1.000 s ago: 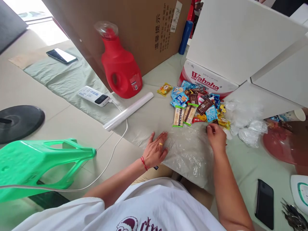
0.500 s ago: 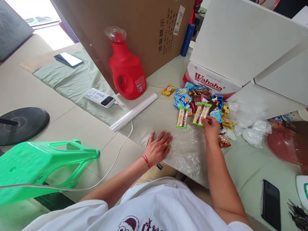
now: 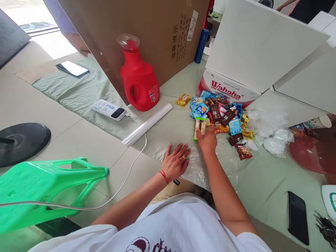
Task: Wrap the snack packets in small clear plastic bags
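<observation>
My left hand lies flat, fingers spread, on the clear plastic film at the table's front edge. A ring and a red string bracelet are on it. Just right of it, my right hand reaches over a green-edged wafer bar. The thumb rests on the bar's lower part, the other fingers standing apart from it to the right. Only one such bar can be made out; whether another lies beneath is unclear. Behind and right of my right hand is a pile of wrapped snacks in blue, brown, red and yellow.
A plastic roll, red jug, power bank and cable stand left. Behind are a cardboard box and Wahaha carton. Crumpled clear plastic and a black phone lie right. A green stool is lower left.
My right hand has moved left from the pile to the other wafer bar, and its thumb and fingers have parted. The bar it pinched no longer shows separately. My left hand stays flat.
</observation>
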`<move>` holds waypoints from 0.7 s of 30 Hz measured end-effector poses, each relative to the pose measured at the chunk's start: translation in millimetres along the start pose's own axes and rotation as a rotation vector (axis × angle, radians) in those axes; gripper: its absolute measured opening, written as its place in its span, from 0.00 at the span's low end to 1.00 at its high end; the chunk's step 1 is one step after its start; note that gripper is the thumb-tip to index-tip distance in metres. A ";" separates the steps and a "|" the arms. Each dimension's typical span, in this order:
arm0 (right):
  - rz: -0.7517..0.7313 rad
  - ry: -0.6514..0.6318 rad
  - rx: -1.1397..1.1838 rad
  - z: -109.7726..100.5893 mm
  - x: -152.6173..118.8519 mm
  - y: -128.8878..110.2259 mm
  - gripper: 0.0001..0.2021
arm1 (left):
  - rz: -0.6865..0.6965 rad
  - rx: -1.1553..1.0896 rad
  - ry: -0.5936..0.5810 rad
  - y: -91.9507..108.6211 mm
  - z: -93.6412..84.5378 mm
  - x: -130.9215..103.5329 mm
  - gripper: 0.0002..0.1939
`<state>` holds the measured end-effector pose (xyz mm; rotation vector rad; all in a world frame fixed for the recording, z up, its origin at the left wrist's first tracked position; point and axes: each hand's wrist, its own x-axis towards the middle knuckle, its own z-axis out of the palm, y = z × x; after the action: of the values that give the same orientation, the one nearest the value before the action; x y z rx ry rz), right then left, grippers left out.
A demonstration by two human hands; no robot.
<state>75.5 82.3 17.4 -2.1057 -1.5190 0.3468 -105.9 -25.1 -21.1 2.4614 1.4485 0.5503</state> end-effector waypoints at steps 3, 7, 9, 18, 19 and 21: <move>0.000 -0.061 -0.096 5.8 0.9 -15.1 0.44 | 0.004 -0.006 0.015 -0.4 1.4 -0.3 0.26; 0.032 -0.095 -0.124 -10.7 16.8 -6.3 0.29 | 0.007 0.001 -0.001 -0.9 0.5 -0.3 0.25; 0.015 -0.058 -0.118 -33.8 25.0 14.0 0.24 | 0.003 0.003 -0.020 -0.7 -0.7 0.0 0.25; 0.010 -0.125 -0.114 -84.8 27.1 47.8 0.24 | 0.003 0.014 -0.004 2.2 -1.7 1.1 0.25; 0.017 -0.130 -0.124 -74.5 25.1 37.4 0.25 | 0.006 0.021 0.000 2.4 -1.6 1.1 0.25; 0.033 -0.123 -0.155 -49.7 21.4 14.5 0.29 | 0.009 0.036 0.004 2.9 -1.4 1.0 0.25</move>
<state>118.7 86.0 52.9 -2.2684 -1.6294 0.3885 -103.8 -25.6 -18.5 2.4971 1.4623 0.5354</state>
